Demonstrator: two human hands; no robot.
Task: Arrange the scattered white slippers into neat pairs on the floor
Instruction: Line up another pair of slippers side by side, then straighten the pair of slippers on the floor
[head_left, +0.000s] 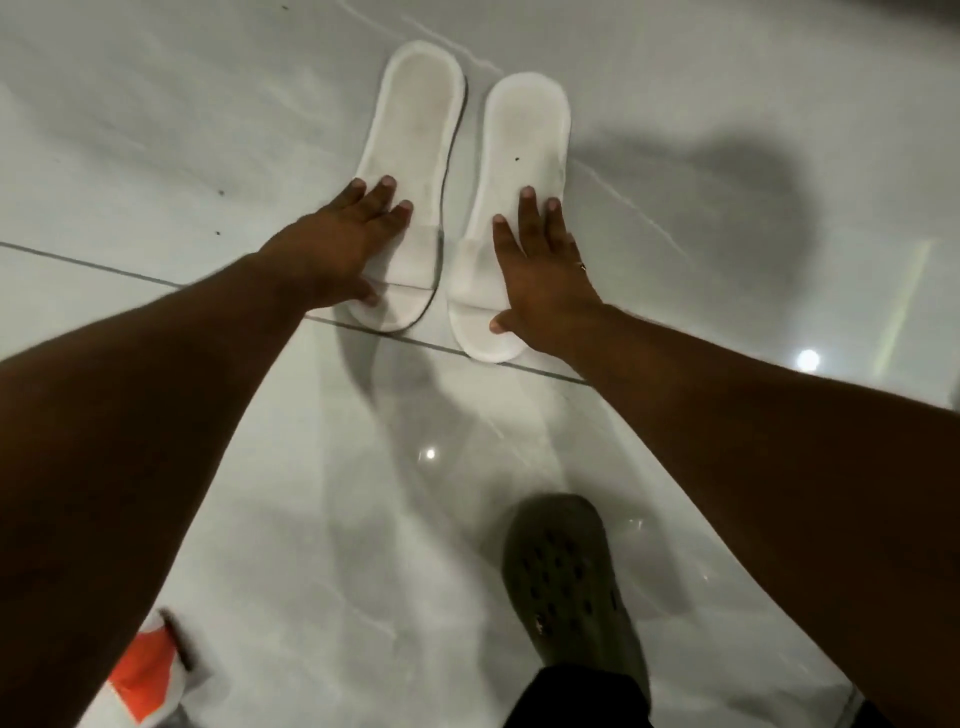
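Two white open-toe slippers lie side by side on the glossy pale tile floor (208, 130), heels pointing away from me. The left slipper (415, 119) sits a little farther away than the right slipper (524, 135), with a narrow gap between them. My left hand (332, 249) lies over the left slipper's strap, fingers spread on top and thumb at the toe edge. In the same way my right hand (540, 275), which wears a ring, covers the right slipper's strap with its thumb at the toe end. Both toe ends lie near a dark grout line.
My foot in a dark green perforated clog (566, 577) stands on the tile below the slippers, with a black trouser leg (576, 696) above it. An orange and white object (150, 675) lies at the bottom left. Ceiling lights reflect off the floor.
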